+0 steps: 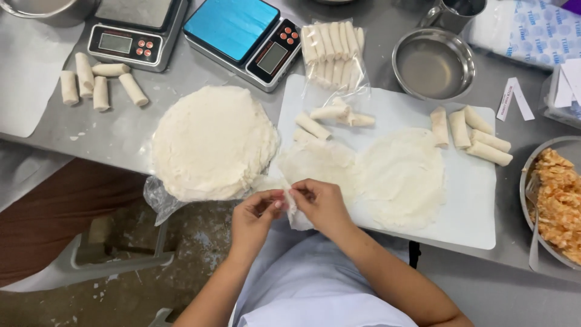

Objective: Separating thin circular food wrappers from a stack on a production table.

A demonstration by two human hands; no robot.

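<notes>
My left hand and my right hand meet at the near table edge, both pinching the edge of a thin white wrapper sheet that lies partly on the white cutting board. A second round wrapper lies flat on the board to the right. A thick stack of round wrappers sits on clear plastic just left of my hands.
Rolled spring rolls lie on the board, at its middle, at far left and in a clear bag. Two digital scales, a steel bowl of water and an orange filling bowl surround them.
</notes>
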